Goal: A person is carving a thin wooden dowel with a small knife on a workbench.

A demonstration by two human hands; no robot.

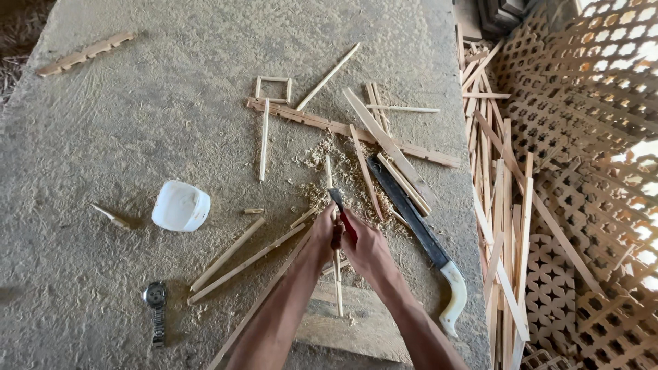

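My left hand (pixel 319 236) grips a thin pale wooden stick (pixel 330 175) that runs from above my hands down to a wooden block (pixel 356 325) near the table's front edge. My right hand (pixel 367 250) holds a small knife with a red handle (pixel 347 225); its dark blade (pixel 336 198) lies against the stick just above my fingers. Wood shavings (pixel 336 171) are heaped around the stick.
A long machete with a white handle (pixel 439 260) lies right of my hands. Loose wooden strips (pixel 233 264) and a notched slat (pixel 322 123) are scattered around. A white plastic tub (pixel 180 205) and a wristwatch (pixel 156 305) lie to the left. Woven lattice panels (pixel 582 137) stand at the right.
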